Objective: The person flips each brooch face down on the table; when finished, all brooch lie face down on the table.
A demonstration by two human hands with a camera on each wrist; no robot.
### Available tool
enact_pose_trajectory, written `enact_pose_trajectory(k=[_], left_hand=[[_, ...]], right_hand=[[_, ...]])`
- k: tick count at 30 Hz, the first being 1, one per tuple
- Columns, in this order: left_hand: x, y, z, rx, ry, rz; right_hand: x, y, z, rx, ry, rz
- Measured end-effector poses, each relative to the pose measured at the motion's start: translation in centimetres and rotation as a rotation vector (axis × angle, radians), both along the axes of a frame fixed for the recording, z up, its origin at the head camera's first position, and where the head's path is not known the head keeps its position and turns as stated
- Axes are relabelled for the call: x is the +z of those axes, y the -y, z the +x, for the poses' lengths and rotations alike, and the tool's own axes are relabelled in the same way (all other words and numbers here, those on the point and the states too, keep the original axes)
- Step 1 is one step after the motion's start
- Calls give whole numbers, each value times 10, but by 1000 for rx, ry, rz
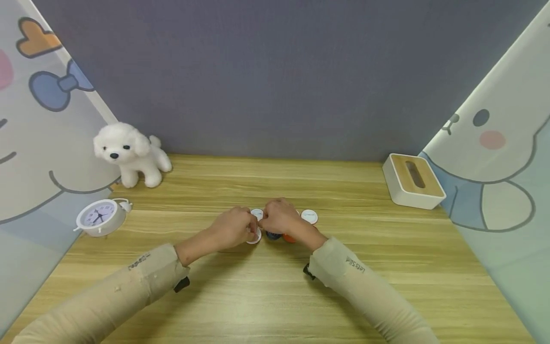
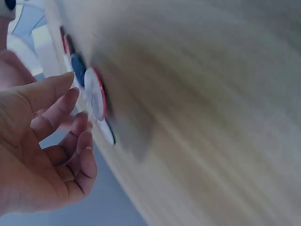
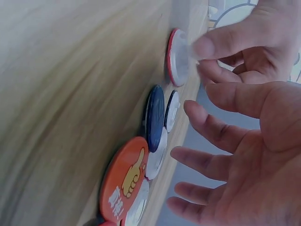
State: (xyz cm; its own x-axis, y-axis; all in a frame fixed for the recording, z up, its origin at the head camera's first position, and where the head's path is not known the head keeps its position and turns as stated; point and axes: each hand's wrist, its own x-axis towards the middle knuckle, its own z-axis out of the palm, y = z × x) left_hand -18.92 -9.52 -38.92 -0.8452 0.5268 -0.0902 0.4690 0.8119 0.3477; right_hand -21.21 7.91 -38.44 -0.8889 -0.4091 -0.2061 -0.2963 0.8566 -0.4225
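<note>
Several round discs like button badges lie close together on the wooden table in front of me. My left hand (image 1: 234, 227) hovers by the nearest left one, a white badge with a red rim (image 3: 178, 57); its thumb and fingers are loosely bent, with nothing between them. Over the middle of the group is my right hand (image 1: 279, 217), fingers spread and relaxed, holding nothing in the right wrist view. Below it show a dark blue badge (image 3: 154, 118) and an orange badge (image 3: 124, 179) printed with a pointing yellow hand. A white badge (image 1: 309, 216) lies to the right.
On the left stand a white alarm clock (image 1: 100, 217) and a white plush dog (image 1: 131, 153). A white tissue box (image 1: 412, 181) with a wooden top sits at the back right. A grey panel (image 1: 275, 81) closes off the table's far edge.
</note>
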Motion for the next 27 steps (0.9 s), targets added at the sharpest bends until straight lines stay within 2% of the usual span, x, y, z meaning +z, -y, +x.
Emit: enact_pose_trajectory(k=[3, 7, 9, 13, 18, 27], left_hand=[[6, 6, -6, 9, 40, 10], [12, 12, -12, 17, 55, -31], [11, 13, -13, 15, 52, -60], [5, 14, -9, 56, 72, -112], [0, 11, -6, 96, 108, -174], [-1, 3, -5, 85, 68, -159]], right_hand=[[1, -2, 1, 5, -11, -8], [2, -3, 3, 74, -62, 3], [0, -1, 4, 116, -84, 19], [-4, 3, 6, 175, -105, 53], [-7, 4, 7, 177, -90, 79], [-12, 6, 6, 180, -88, 107]])
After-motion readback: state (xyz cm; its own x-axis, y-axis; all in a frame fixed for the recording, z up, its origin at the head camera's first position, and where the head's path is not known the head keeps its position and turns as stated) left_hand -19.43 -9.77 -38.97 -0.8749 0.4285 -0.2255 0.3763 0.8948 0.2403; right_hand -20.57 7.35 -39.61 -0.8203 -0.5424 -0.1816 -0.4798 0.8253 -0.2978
